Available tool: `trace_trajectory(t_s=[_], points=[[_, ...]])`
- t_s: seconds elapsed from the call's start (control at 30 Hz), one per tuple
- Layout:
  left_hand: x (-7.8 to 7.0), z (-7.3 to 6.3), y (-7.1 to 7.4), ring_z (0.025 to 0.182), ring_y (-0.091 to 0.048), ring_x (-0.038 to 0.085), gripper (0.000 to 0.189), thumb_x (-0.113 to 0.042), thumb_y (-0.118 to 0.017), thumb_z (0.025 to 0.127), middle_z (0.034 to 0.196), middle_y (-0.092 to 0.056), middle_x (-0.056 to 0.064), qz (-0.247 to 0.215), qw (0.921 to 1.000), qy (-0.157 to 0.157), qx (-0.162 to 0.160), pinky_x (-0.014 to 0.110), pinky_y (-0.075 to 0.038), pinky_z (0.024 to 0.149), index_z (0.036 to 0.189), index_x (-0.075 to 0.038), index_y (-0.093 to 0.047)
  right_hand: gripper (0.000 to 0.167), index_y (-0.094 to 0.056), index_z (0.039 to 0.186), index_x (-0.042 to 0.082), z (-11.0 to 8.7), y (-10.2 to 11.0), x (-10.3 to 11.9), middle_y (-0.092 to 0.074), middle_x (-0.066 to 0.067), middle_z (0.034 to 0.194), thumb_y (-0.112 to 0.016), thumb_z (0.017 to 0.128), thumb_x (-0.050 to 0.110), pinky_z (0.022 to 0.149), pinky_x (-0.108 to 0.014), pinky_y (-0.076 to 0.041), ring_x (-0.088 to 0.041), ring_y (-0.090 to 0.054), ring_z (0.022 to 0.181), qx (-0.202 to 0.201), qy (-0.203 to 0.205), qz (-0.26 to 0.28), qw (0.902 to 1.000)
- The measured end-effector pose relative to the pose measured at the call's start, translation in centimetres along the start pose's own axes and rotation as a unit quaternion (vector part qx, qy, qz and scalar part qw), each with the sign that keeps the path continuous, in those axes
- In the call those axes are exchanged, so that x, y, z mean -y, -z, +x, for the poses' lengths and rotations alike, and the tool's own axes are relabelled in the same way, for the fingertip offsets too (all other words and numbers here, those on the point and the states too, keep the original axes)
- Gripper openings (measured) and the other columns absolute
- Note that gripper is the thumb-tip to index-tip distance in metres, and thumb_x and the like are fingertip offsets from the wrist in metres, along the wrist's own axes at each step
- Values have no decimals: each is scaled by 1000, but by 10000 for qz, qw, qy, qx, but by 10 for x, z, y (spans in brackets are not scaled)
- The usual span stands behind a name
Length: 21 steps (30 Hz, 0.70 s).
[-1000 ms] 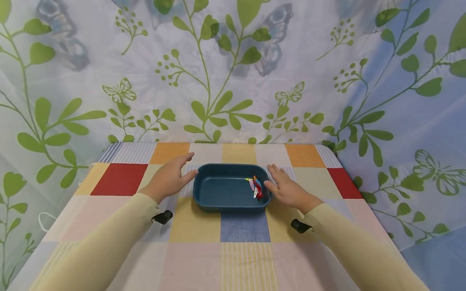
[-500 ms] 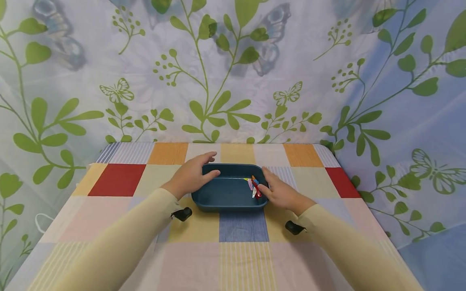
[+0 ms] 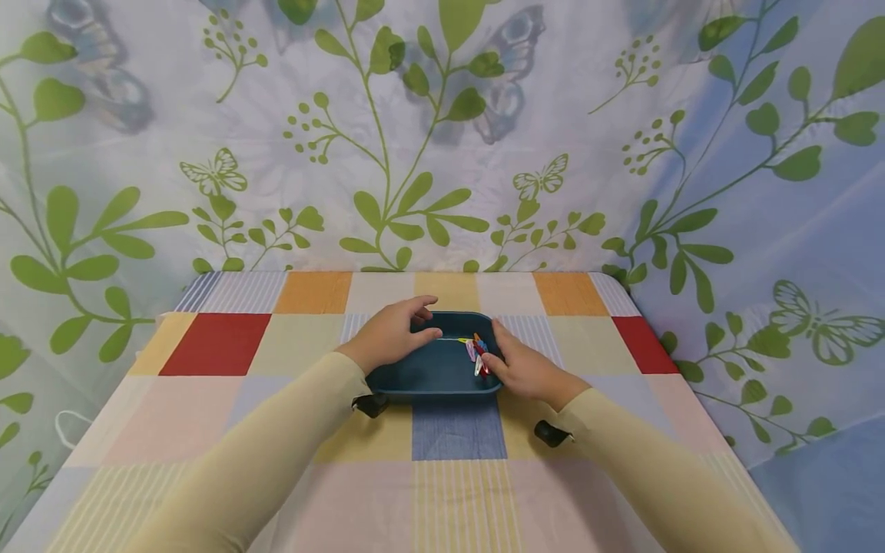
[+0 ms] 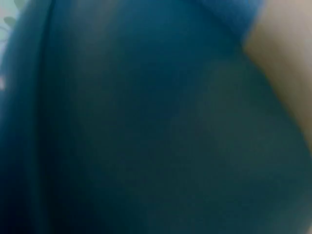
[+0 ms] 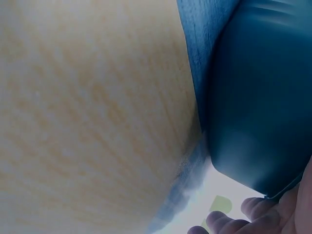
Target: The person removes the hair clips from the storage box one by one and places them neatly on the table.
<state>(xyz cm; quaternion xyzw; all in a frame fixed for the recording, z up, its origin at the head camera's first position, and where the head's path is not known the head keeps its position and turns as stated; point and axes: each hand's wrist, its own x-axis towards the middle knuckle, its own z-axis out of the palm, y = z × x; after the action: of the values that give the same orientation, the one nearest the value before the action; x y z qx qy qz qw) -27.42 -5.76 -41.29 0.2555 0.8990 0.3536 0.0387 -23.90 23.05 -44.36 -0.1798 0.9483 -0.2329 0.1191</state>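
A dark teal rectangular tray (image 3: 442,396) sits on the table. At its right end lies a small pile of colourful hair clips (image 3: 477,353), red, white, yellow, orange and blue. My right hand (image 3: 528,369) holds the tray's right end, thumb over the rim and fingers along the outer wall; its fingertips (image 5: 263,209) show at the tray's corner in the right wrist view. Above the tray's left part is my left hand (image 3: 390,332), fingers loosely bent and holding nothing. Blurred teal tray (image 4: 146,122) fills most of the left wrist view.
A patchwork-patterned cloth (image 3: 359,491) covers the table. Behind and beside it hangs a pale curtain (image 3: 276,130) with green leaves and butterflies. A white cord loop (image 3: 65,430) shows at the table's left edge.
My left hand has moved right, from beside the tray to over its left part. The right hand has closed in on the right end, its thumb now over the rim.
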Motion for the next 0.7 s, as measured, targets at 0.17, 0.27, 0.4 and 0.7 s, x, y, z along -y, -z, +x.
trace_trajectory(t_s=[0.17, 0.27, 0.4, 0.7], points=[[-6, 9, -11, 131, -64, 22, 67, -44, -70, 101, 139, -69, 7, -114, 9997, 117, 207, 46, -48, 114, 158, -18, -47, 82, 0, 166, -3, 2, -2, -2, -5, -21, 176, -45, 113, 39, 130, -55, -19, -38, -15, 163, 15, -24, 44, 10000], [-10, 12, -13, 130, -64, 22, 66, -45, -69, 101, 139, -69, 6, -101, 9995, 145, 270, 45, -49, 114, 158, -19, -48, 81, 0, 167, -3, 2, -2, -3, -7, -22, 176, -45, 113, 38, 130, -56, -20, -39, -17, 162, -23, -3, 64, 10000], [-17, 17, -13, 128, -65, 22, 64, -42, -69, 102, 138, -69, 6, -161, 9994, 97, 306, 46, -50, 112, 158, -19, -48, 83, -1, 168, 0, 2, -2, -2, -12, -22, 175, -48, 112, 39, 128, -58, -23, -41, -23, 160, -69, -107, 191, 9997], [-24, 28, -8, 126, -67, 26, 60, -37, -67, 104, 138, -68, 8, -574, 9978, 193, 258, 47, -53, 107, 157, -18, -48, 87, 2, 171, 17, 0, -8, -7, -22, -22, 173, -53, 109, 44, 124, -65, -28, -46, -35, 155, -133, -512, 954, 9940]])
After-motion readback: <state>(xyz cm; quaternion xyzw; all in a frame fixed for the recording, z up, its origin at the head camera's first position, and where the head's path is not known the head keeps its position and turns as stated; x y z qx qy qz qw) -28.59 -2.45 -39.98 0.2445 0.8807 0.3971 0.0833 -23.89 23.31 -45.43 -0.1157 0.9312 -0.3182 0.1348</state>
